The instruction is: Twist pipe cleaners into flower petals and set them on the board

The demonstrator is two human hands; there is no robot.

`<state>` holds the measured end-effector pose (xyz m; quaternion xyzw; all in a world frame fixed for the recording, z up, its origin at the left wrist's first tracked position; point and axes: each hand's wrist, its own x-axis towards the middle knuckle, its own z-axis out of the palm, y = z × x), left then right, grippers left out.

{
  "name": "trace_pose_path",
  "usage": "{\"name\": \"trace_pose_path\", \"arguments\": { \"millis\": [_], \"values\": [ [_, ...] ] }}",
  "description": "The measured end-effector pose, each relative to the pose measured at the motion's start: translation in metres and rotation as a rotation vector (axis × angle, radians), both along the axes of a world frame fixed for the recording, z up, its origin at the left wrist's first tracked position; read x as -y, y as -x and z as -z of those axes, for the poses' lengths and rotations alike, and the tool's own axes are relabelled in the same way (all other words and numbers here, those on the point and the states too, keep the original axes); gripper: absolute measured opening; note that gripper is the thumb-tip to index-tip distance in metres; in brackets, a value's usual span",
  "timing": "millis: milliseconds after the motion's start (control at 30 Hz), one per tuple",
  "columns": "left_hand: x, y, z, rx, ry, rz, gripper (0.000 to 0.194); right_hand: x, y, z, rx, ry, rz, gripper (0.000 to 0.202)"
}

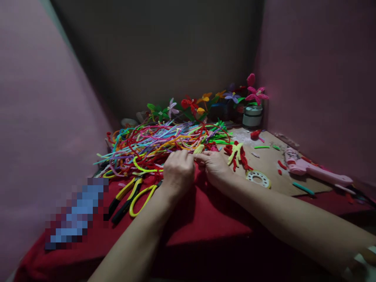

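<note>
My left hand is closed, its knuckles toward me, above the front of the red cloth. Close to its right, my right hand pinches with thumb and forefinger. Between them a pale yellow looped pipe cleaner sticks up from the fingertips; its lower part is hidden by the fingers. Just beyond the hands lies a big tangled heap of coloured pipe cleaners. Right of my right hand are yellow and red bent pipe cleaner pieces and a white-and-yellow tape spool.
Yellow-and-black pliers and yellow-handled scissors lie left on the red cloth. A pink glue gun rests on the cardboard with scraps. Pipe cleaner flowers and a jar stand by the walls.
</note>
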<state>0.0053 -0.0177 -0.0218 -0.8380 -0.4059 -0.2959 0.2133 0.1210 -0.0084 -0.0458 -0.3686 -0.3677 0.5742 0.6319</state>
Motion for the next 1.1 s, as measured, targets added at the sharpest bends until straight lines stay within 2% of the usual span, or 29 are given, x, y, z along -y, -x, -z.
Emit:
{"name": "trace_pose_path", "arguments": {
  "millis": [33, 100, 200, 267, 300, 400, 467, 533, 600, 700, 833, 933, 1033, 1100],
  "values": [
    [0.002, -0.002, 0.001, -0.111, -0.098, -0.01, 0.023, -0.001, 0.0, 0.002, -0.037, 0.004, -0.006, 0.021],
    [0.005, -0.004, 0.003, -0.205, -0.188, -0.022, 0.024, -0.002, 0.001, 0.003, -0.109, 0.025, -0.068, 0.022],
    [0.004, -0.004, 0.006, -0.088, -0.097, -0.043, 0.021, -0.002, -0.002, 0.001, -0.128, 0.065, -0.075, 0.026],
    [0.0, -0.002, 0.007, 0.167, 0.144, -0.017, 0.016, -0.002, -0.005, -0.003, -0.067, 0.034, -0.071, 0.02],
    [-0.002, 0.0, 0.006, 0.325, 0.329, 0.031, 0.014, -0.002, -0.007, -0.004, -0.026, 0.009, -0.081, 0.018],
    [-0.008, 0.009, 0.0, 0.769, 0.991, 0.343, 0.02, 0.0, -0.012, -0.012, 0.04, -0.062, -0.161, 0.016],
    [-0.01, 0.015, -0.004, 0.95, 1.329, 0.586, 0.027, 0.001, -0.015, -0.017, 0.037, -0.088, -0.227, 0.014],
    [-0.011, 0.02, -0.007, 1.048, 1.499, 0.722, 0.028, 0.003, -0.016, -0.02, 0.041, -0.097, -0.287, 0.014],
    [-0.012, 0.023, -0.008, 1.071, 1.566, 0.731, 0.026, 0.004, -0.016, -0.022, 0.057, -0.103, -0.335, 0.014],
    [-0.011, 0.025, -0.01, 1.041, 1.518, 0.641, 0.021, 0.005, -0.015, -0.021, 0.078, -0.117, -0.344, 0.014],
    [-0.011, 0.025, -0.016, 0.884, 1.265, 0.461, 0.017, 0.004, -0.013, -0.018, 0.166, -0.157, -0.258, 0.015],
    [-0.013, 0.023, -0.015, 0.635, 0.926, 0.311, 0.016, 0.004, -0.011, -0.017, 0.244, -0.144, -0.172, 0.014],
    [-0.013, 0.018, -0.007, 0.384, 0.531, 0.193, 0.014, 0.006, -0.009, -0.017, 0.365, -0.158, -0.07, 0.013],
    [-0.009, 0.014, 0.0, 0.224, 0.353, 0.082, 0.017, 0.008, -0.008, -0.016, 0.445, -0.169, -0.014, 0.012]
  ]
}}
